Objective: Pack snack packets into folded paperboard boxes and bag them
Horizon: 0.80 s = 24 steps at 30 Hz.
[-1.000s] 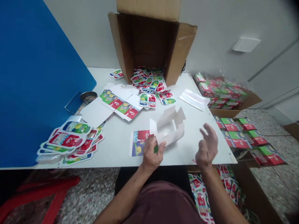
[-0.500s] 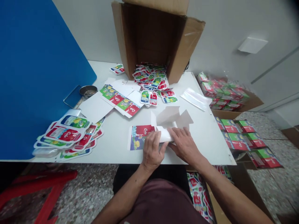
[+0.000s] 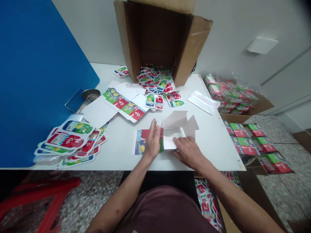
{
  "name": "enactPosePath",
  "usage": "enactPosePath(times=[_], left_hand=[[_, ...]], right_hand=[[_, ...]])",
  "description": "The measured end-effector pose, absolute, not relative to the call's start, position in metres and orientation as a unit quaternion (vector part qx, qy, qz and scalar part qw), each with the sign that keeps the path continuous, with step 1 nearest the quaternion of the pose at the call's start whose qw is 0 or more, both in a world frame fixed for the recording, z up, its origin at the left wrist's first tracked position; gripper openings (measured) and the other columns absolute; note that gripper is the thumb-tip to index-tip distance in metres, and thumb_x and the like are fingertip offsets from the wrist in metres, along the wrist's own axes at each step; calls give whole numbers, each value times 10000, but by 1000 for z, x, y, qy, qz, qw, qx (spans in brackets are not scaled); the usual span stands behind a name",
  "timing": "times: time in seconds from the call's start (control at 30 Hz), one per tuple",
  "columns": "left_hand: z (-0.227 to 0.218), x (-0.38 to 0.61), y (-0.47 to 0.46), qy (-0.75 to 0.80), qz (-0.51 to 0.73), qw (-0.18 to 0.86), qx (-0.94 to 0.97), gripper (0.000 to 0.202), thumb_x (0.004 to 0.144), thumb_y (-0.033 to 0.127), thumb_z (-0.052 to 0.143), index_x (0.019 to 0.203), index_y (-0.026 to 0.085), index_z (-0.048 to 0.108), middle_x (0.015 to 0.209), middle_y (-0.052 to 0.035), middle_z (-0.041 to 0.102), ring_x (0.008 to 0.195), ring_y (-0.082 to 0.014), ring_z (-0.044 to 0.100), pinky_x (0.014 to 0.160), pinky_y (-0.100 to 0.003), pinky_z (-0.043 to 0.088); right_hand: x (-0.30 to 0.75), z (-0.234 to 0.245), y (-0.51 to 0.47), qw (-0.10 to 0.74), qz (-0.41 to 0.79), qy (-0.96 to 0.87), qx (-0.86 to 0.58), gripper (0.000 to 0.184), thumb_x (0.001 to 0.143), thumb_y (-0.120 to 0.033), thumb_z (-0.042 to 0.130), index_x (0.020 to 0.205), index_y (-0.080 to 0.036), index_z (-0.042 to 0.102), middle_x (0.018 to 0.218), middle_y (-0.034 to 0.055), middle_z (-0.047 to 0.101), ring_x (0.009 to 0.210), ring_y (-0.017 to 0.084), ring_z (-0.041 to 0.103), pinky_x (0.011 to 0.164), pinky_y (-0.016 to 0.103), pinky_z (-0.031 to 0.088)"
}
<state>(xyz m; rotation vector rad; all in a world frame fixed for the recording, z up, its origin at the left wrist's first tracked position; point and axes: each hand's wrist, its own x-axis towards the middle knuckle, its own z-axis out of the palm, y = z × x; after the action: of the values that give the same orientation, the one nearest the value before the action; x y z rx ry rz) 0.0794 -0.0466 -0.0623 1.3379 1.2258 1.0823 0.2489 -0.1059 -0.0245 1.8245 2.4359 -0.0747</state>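
The printed carton (image 3: 143,141) lies crosswise, its open flaps (image 3: 175,119) pointing away.

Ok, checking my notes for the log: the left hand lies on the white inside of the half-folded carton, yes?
Not the left: it's the right hand on the white inside of the half-folded carton, as the head view shows. The left hand is at the carton's printed side.

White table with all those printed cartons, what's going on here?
A person is working on a part-folded printed carton on a white table. Their left hand stands flat against the carton's side, and their right hand rests on its white inner panel. Beyond them, a tipped cardboard box opens onto a heap of printed carton blanks on the table.
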Motion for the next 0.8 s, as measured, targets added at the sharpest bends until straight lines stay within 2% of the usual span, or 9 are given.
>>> enactPosePath(times=[0.13,0.27,0.37,0.47,0.53,0.6,0.67,0.73,0.8], left_hand=[[-46,92,-23,529,308,458,645,732,942,415,639,1578,155,385,1631,-194,429,1540,-367,347,1253,-538,290],[-45,95,-17,552,278,410,671,715,856,178,611,1537,168,392,1486,-196,559,1386,-380,515,1156,-559,400],[-49,86,-16,518,276,498,638,614,881,208,584,1474,208,426,1381,-145,623,1267,-331,599,1094,-502,464],[-53,77,-17,484,273,559,615,559,911,296,601,1439,226,431,1346,-120,627,1230,-304,608,1074,-459,474],[-57,76,-17,484,281,567,604,542,910,315,616,1412,214,440,1349,-124,613,1255,-301,585,1093,-449,453],[-61,78,-17,488,295,569,592,518,903,317,625,1377,202,452,1352,-129,605,1283,-304,564,1111,-449,435],[-66,80,-17,485,309,574,583,521,896,320,637,1367,199,450,1355,-131,604,1289,-308,563,1110,-458,439],[-71,81,-18,468,328,581,579,581,880,311,659,1405,204,434,1373,-132,603,1291,-313,571,1100,-468,454],[-77,80,-19,445,359,583,577,693,859,283,680,1487,225,394,1433,-129,580,1316,-313,568,1108,-468,457]], right_hand=[[242,-25,-103,47,-34,795,603,407,949,-396,706,1227,-114,615,1016,153,730,961,340,690,917,501,486],[241,-18,-122,-29,-48,803,593,422,911,-305,751,1259,-105,620,1084,182,728,1018,351,694,949,533,528],[266,-9,-144,-266,-59,792,546,346,935,-270,711,1271,-222,641,1253,135,702,1142,304,678,1007,515,543],[304,-11,-139,-553,-68,591,584,330,968,-334,653,1293,-284,632,1239,82,702,1169,264,669,1003,496,552],[322,-22,-117,-626,-186,457,604,435,955,-415,655,1364,-288,581,1299,85,688,1219,258,650,997,475,554],[326,-34,-88,-580,-381,414,589,511,899,-481,701,1350,-263,599,1326,99,695,1205,264,664,984,452,559],[318,-42,-65,-497,-501,418,572,563,822,-477,774,1301,-211,642,1271,113,729,1127,276,696,958,437,564],[306,-43,-54,-425,-514,442,600,570,773,-422,813,1266,-176,665,1191,113,758,1039,284,715,906,434,574],[297,-41,-54,-368,-449,480,657,555,765,-348,804,1273,-173,666,1158,106,766,1005,285,713,885,441,572]])
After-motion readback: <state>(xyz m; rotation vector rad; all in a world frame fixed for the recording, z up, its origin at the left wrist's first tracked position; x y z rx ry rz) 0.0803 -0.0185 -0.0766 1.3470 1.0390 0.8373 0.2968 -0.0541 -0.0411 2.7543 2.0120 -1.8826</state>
